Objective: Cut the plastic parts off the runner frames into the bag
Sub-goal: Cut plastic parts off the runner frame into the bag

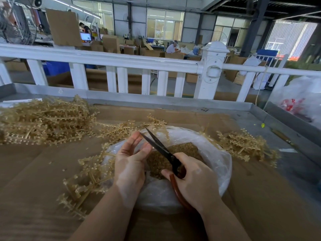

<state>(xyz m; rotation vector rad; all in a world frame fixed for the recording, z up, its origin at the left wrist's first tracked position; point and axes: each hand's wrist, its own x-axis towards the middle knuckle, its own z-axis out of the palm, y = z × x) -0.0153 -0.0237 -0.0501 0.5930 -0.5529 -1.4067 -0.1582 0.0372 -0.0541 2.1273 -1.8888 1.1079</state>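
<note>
Many frames (43, 119) uncut; bag (217, 164) part-filled with parts (166, 159). Right hand (194, 178) grips scissors (161, 148); left hand (132, 160) fingers straight, empty.

Bench (257, 119) with a raised grey metal rim, its top covered by brown cardboard (34, 171). A small yellow-green scrap (263, 125) lies on the bare metal at right. Behind the rim runs a white fence (121, 60) with square balusters and a capped post (214, 66). At far right, beside the bench, a clear sack (298, 101) holding something red. At upper left, a wire fan guard (15, 26) and an upright cardboard sheet (63, 26). Beyond the fence: stacked cartons (111, 42), a blue crate (55, 67), a lit screen (85, 36), windows (165, 25), two workers (172, 47) at distant stations.
</note>
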